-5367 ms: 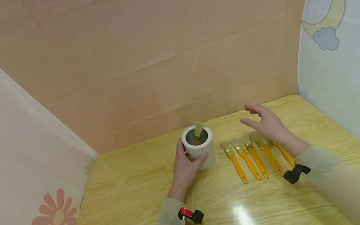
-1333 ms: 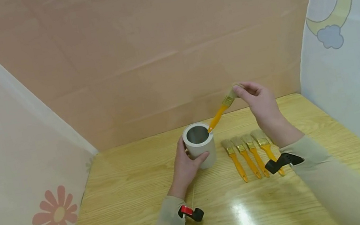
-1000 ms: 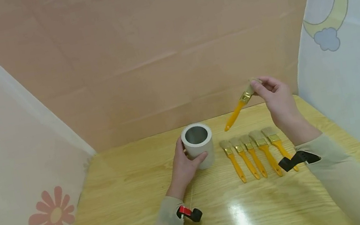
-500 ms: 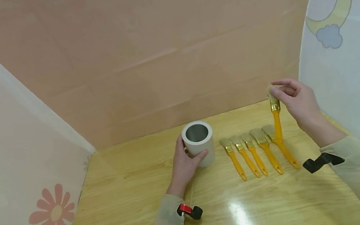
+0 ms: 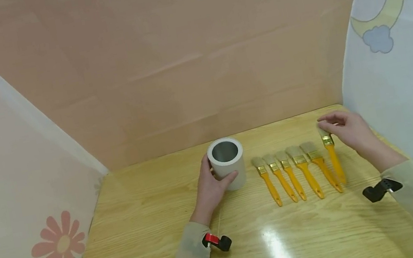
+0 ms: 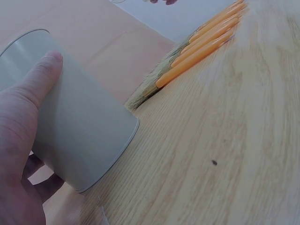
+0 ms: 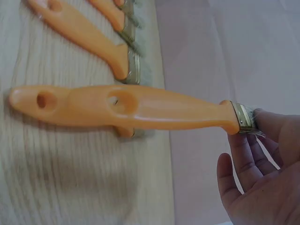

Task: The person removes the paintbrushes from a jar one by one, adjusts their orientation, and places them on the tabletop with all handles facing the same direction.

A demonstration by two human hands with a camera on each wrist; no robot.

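Note:
My left hand grips a white cylindrical can, upright on the table, with its thumb across the front. Inside the can, the visible grey interior shows no brush. At the right, my right hand pinches a paintbrush by its pale bristles, its orange handle slanting down towards me. The wrist view has this paintbrush overlapping another brush handle. Whether the held one touches the table, I cannot tell. Beside it lies a wide paintbrush, the rightmost of a row.
Several more orange-handled paintbrushes lie side by side between the can and my right hand, bristles pointing away. The wooden table ends at a brown backdrop. Patterned white sheets stand at both sides.
Earlier the brush stood in the can while my right hand was free. It has since been lifted out, carried right and lowered beside the row. My left hand keeps its hold.

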